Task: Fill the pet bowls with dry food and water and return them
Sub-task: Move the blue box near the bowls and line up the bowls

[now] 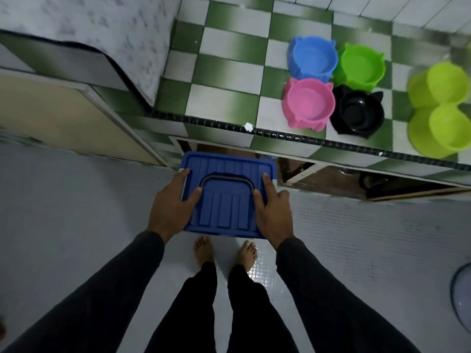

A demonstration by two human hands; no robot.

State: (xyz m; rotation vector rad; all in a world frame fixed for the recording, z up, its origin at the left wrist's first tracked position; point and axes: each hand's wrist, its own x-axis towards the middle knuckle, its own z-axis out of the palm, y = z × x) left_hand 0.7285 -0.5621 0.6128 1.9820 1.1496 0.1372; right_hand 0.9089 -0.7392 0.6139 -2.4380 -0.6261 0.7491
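Blue plastic under our fingers: both hands hold the lidded storage bin by its two short sides, level, in front of the open cupboard below the counter

Left hand: fingers loosely spread, thumb laid on the lid, the rest wrapped over the left edge
Right hand: thumb on the lid by the grey carry handle, forefinger straight along the right rim, other fingers curled down the side

Bin: rigid ribbed lid; contents hidden; we judge it holds the dry food and has some weight. Smooth walls may slip, so grip under the rim or by the handle

Pet bowls, all empty, on the green-checked counter: blue bowl, green bowl, pink bowl, black bowl, clustered and touching; lime double bowl near, at right
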